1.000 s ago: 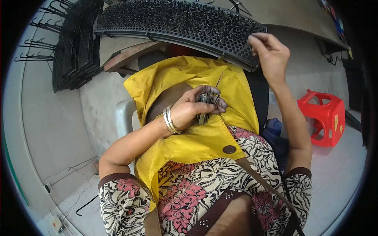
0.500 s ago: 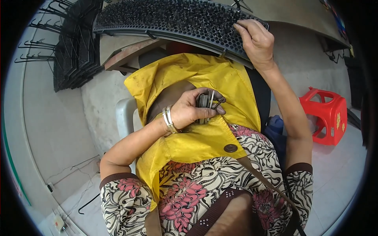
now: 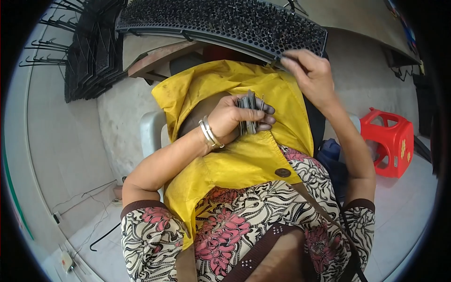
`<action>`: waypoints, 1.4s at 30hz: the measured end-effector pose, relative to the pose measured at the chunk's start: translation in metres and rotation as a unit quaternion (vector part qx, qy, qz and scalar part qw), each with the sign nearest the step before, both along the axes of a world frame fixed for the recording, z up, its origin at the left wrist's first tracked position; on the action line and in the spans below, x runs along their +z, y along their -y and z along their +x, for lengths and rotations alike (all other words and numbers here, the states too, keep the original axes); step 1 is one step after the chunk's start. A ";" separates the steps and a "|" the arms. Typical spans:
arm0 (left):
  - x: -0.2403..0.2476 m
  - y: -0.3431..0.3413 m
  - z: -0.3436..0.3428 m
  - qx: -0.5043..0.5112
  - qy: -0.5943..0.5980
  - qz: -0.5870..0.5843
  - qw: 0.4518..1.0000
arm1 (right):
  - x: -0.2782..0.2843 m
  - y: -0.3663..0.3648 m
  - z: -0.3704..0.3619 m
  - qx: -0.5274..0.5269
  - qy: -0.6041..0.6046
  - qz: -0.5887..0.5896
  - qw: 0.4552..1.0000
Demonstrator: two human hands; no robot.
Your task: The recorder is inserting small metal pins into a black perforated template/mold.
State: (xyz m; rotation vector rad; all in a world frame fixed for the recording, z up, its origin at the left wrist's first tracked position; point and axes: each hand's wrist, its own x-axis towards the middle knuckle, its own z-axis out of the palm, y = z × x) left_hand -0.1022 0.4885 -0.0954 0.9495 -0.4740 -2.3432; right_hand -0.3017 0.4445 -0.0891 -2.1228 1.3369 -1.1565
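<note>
My left hand is closed around a bundle of thin dark metal pins above my lap. The thumb presses across them, and a single pin stands apart near the fingertips. Just below the right front corner of a long black perforated tray is my right hand, its thumb and forefinger close together. Blur hides whether anything small is between those fingertips. Many short black pieces stand in the tray's holes, while some holes at the right end are bare.
The tray rests on a wooden-edged table. Stacked black racks with hooks lean at the far left. A red plastic stool stands at the right. A yellow apron covers my lap, and a pale chair arm shows beside it.
My right hand has drawn back from the tray's right end toward me. My left hand has turned the bundle, so the pins now stand more upright under the thumb.
</note>
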 end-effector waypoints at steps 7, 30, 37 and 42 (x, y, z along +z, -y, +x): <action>0.006 0.017 -0.017 -0.030 0.001 -0.014 0.999 | 0.009 -0.030 0.010 0.056 0.206 0.314 0.925; 0.000 0.011 -0.024 -0.017 0.038 0.020 0.999 | -0.008 0.038 -0.026 -0.145 -0.013 -0.240 0.960; -0.007 0.017 -0.026 0.004 0.014 -0.040 0.999 | -0.022 0.037 -0.024 -0.054 -0.183 -0.240 0.952; -0.003 0.018 -0.029 0.028 0.003 -0.060 0.998 | -0.002 0.002 -0.003 -0.061 -0.106 -0.214 0.969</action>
